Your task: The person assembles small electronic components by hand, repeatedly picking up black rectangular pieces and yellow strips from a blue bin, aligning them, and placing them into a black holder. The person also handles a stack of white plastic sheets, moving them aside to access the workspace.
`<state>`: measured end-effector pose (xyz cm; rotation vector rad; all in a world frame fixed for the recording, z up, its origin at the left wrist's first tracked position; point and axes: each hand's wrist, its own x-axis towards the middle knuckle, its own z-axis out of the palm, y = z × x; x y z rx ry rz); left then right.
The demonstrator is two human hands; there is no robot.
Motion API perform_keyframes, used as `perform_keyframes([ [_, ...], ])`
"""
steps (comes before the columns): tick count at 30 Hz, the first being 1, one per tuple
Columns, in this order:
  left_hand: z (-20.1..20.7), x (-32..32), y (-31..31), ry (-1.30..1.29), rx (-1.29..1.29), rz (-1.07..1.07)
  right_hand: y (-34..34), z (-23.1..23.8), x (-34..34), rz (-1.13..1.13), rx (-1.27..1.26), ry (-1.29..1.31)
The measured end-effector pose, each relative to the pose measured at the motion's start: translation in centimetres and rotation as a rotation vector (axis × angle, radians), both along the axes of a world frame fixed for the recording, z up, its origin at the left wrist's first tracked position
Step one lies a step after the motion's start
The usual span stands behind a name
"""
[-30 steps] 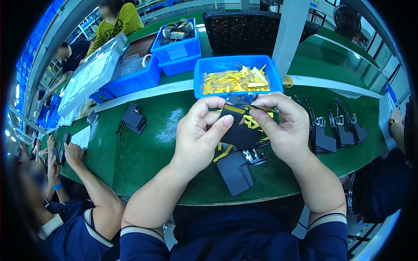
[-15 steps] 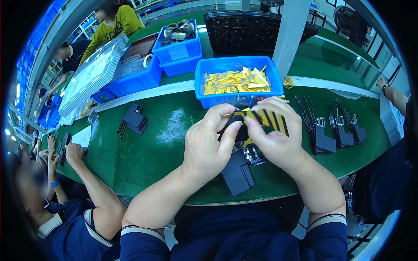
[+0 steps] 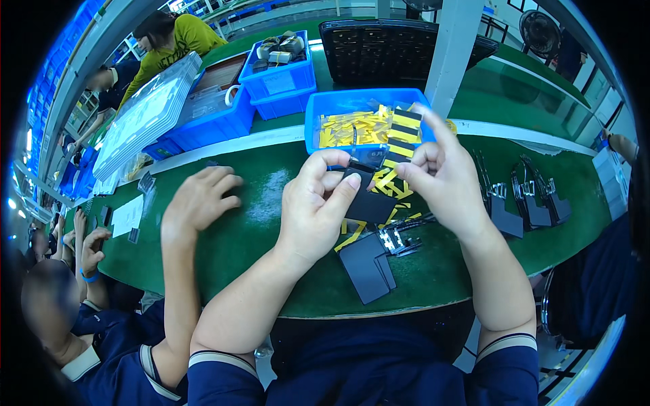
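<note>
Between the thumb and fingers of my left hand (image 3: 313,206) is a flat black L-shaped part (image 3: 370,205) with a thin cable at its top. My right hand (image 3: 443,172), just right of it, pinches a strip with yellow and black bands (image 3: 404,139), held upright. Below my hands lies a loose heap of yellow strips (image 3: 401,187). Nearer to me is a small stack of dark L-shaped parts (image 3: 365,268) with metal ends and cables. A blue bin (image 3: 313,122) filled with yellow pieces stands just beyond my hands.
A co-worker's hand (image 3: 202,196) reaches over the green table (image 3: 230,271) at my left. Several dark cabled parts (image 3: 504,218) lie at right. Beyond are stacked blue bins (image 3: 281,101), a grey post (image 3: 455,61) and a black tray (image 3: 379,51).
My hands have moved apart, and the banded strip has swung upright in my right hand. The co-worker's hand has come right, over where dark parts lay.
</note>
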<state>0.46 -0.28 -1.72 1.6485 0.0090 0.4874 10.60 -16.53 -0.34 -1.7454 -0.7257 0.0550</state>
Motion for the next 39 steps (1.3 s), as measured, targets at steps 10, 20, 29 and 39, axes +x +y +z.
perform_keyframes([
  [10, 0.2, -0.5, -0.7, -0.077, 0.253, 0.058, 0.5, 0.5, -0.8, -0.125, 0.093, -0.599],
  [20, 0.1, -0.5, -0.6, -0.025, 0.183, 0.023, 0.5, 0.3, -1.0, -0.006, 0.126, -0.206],
  [29, -0.1, -0.4, -0.5, 0.034, 0.150, -0.006, 0.6, 0.5, -1.7, -0.063, 0.022, -0.307],
  [39, -0.4, -0.1, -0.6, 0.005, -0.098, -0.088, 0.4, 0.1, -0.9, 0.204, 0.283, 0.203],
])
